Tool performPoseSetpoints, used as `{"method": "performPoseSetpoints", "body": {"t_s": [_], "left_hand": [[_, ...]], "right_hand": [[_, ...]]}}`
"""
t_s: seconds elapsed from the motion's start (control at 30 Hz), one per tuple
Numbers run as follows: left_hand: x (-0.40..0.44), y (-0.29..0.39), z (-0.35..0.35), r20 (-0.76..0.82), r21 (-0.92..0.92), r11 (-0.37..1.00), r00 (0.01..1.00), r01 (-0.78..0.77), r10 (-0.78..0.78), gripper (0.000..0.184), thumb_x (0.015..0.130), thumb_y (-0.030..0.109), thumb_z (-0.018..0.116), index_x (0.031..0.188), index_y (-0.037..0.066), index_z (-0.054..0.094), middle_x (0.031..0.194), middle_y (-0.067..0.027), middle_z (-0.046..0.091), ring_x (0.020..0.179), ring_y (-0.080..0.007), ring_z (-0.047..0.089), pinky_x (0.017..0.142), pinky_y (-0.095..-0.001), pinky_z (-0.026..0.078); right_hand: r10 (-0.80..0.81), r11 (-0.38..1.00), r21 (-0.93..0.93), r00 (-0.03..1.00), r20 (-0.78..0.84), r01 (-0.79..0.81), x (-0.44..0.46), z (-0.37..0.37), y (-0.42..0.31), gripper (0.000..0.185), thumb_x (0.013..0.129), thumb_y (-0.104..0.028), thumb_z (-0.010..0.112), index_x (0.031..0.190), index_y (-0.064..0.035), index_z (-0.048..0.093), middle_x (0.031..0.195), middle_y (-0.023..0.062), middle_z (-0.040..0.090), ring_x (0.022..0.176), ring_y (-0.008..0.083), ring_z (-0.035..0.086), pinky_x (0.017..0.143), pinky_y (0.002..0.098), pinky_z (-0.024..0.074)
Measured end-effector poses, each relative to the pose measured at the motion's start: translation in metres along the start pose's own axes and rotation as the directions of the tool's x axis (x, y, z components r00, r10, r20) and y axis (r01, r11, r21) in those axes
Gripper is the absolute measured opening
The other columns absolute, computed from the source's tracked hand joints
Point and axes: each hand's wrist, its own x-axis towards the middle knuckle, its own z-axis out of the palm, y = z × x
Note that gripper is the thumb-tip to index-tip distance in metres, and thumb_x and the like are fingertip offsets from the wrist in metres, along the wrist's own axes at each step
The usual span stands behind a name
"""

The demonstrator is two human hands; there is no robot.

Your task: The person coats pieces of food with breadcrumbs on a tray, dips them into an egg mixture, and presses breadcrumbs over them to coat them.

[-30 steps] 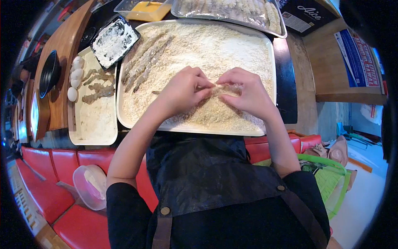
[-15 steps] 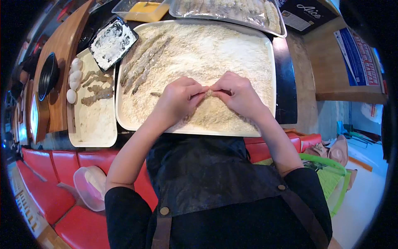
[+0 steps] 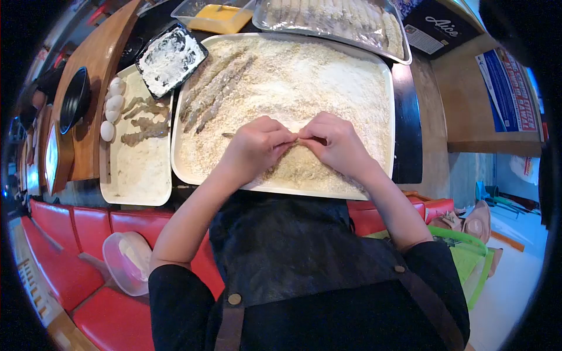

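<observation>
My left hand (image 3: 256, 146) and my right hand (image 3: 335, 142) meet over a big white tray (image 3: 175, 153) spread with pale breadcrumbs (image 3: 281, 79). Both pinch with thumb and fingers, their tips almost touching. A dark shrimp tail (image 3: 227, 135) pokes out left of my left hand; the body of that shrimp is mostly hidden beneath the fingers. Long shrimps (image 3: 216, 88) dusted with crumbs lie side by side in the tray's upper left. Heaped crumbs lie just below my hands.
To the left, a smaller cream tray (image 3: 137, 184) holds eggs (image 3: 111, 114) and raw shrimps (image 3: 145, 131). A black tray of white flour (image 3: 171, 61) overlaps its corner. Behind are a tub of yellow liquid (image 3: 222, 19) and a film-lined tray of coated shrimps (image 3: 333, 23). A cardboard box (image 3: 439, 26) stands right.
The view has shifted slightly, so the trays appear a little lower and further right. Both hands keep pinching at the same place, their fingertips now a little closer together.
</observation>
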Motion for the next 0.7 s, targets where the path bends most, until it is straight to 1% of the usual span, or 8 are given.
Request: {"method": "performPoseSetpoints", "body": {"t_s": [0.1, 0.13, 0.23, 0.33, 0.43, 0.53, 0.63, 0.7], "left_hand": [[0.003, 0.006, -0.006, 0.062, 0.005, 0.994, 0.992, 0.108, -0.108, 0.014, 0.076, 0.008, 0.075, 0.090, 0.006, 0.074, 0.081, -0.0089, 0.068, 0.075, -0.0258, 0.065, 0.065, -0.0338, 0.053], [0.005, 0.008, -0.013, 0.169, -0.058, 0.965, 0.955, 0.256, -0.244, 0.016, 0.077, 0.008, 0.075, 0.093, 0.005, 0.074, 0.086, -0.0090, 0.069, 0.079, -0.0240, 0.066, 0.069, -0.0325, 0.053], [0.010, 0.006, -0.042, 0.051, -0.154, 0.939, 0.952, 0.307, -0.303, 0.020, 0.078, 0.008, 0.075, 0.097, 0.005, 0.073, 0.094, -0.0092, 0.071, 0.085, -0.0215, 0.067, 0.075, -0.0316, 0.052], [-0.002, -0.018, -0.076, -0.228, 0.144, 0.908, 0.907, 0.393, -0.356, 0.020, 0.083, 0.009, 0.070, 0.103, 0.005, 0.071, 0.100, -0.0132, 0.070, 0.090, -0.0257, 0.066, 0.081, -0.0331, 0.051], [-0.013, -0.039, -0.103, -0.334, 0.448, 0.740, 0.862, 0.502, -0.382, 0.027, 0.085, 0.010, 0.068, 0.111, 0.004, 0.068, 0.105, -0.0155, 0.068, 0.095, -0.0293, 0.064, 0.085, -0.0352, 0.050], [-0.017, -0.048, -0.106, -0.273, 0.502, 0.714, 0.873, 0.488, -0.405, 0.034, 0.086, 0.013, 0.067, 0.119, 0.004, 0.064, 0.108, -0.0169, 0.066, 0.100, -0.0310, 0.062, 0.089, -0.0366, 0.048], [-0.012, -0.042, -0.106, -0.184, 0.324, 0.711, 0.778, 0.625, -0.600, 0.038, 0.086, 0.014, 0.068, 0.121, 0.003, 0.062, 0.107, -0.0170, 0.064, 0.101, -0.0309, 0.060, 0.090, -0.0359, 0.047], [-0.010, -0.042, -0.108, -0.149, 0.252, 0.699, 0.740, 0.670, -0.656, 0.042, 0.084, 0.021, 0.073, 0.120, 0.000, 0.062, 0.095, -0.0144, 0.064, 0.088, -0.0253, 0.061, 0.082, -0.0340, 0.049]], "right_hand": [[0.034, 0.999, -0.018, 0.999, 0.035, -0.033, 0.001, -0.002, 0.001, 0.011, 0.076, -0.007, 0.073, 0.084, -0.0015, 0.069, 0.082, 0.0131, 0.065, 0.082, 0.0315, 0.062, 0.076, 0.0395, 0.0512], [0.044, 0.999, 0.020, 0.999, 0.025, -0.044, 0.001, -0.005, 0.000, 0.014, 0.075, -0.008, 0.074, 0.087, -0.0019, 0.069, 0.085, 0.0130, 0.066, 0.085, 0.0305, 0.063, 0.077, 0.0386, 0.0515], [0.057, 0.995, 0.081, 0.996, -0.065, -0.052, 0.006, -0.017, 0.000, 0.022, 0.074, -0.008, 0.077, 0.094, -0.0032, 0.071, 0.093, 0.0127, 0.068, 0.091, 0.0276, 0.065, 0.083, 0.0362, 0.0518], [0.065, 0.997, -0.021, 0.964, -0.257, -0.072, 0.010, -0.043, 0.015, 0.028, 0.074, -0.007, 0.078, 0.101, -0.0051, 0.072, 0.101, 0.0113, 0.070, 0.096, 0.0222, 0.066, 0.087, 0.0323, 0.0519], [0.103, 0.989, -0.061, 0.922, -0.374, -0.135, 0.015, -0.061, 0.028, 0.027, 0.075, -0.004, 0.077, 0.102, -0.0051, 0.072, 0.101, 0.0108, 0.070, 0.092, 0.0205, 0.067, 0.083, 0.0299, 0.0523], [0.131, 0.991, 0.033, 0.919, -0.372, -0.128, 0.014, -0.053, 0.038, 0.021, 0.076, -0.002, 0.075, 0.097, -0.0031, 0.073, 0.093, 0.0104, 0.070, 0.082, 0.0179, 0.065, 0.076, 0.0272, 0.0512], [0.097, 0.995, 0.061, 0.926, -0.364, -0.080, 0.013, -0.046, 0.035, 0.013, 0.076, 0.003, 0.073, 0.089, -0.0010, 0.072, 0.084, 0.0104, 0.069, 0.076, 0.0178, 0.064, 0.071, 0.0268, 0.0501], [0.090, 0.996, 0.048, 0.934, -0.346, -0.078, 0.011, -0.045, 0.035, 0.012, 0.076, 0.004, 0.073, 0.087, -0.0007, 0.072, 0.082, 0.0105, 0.068, 0.076, 0.0181, 0.064, 0.070, 0.0271, 0.0502]]}}
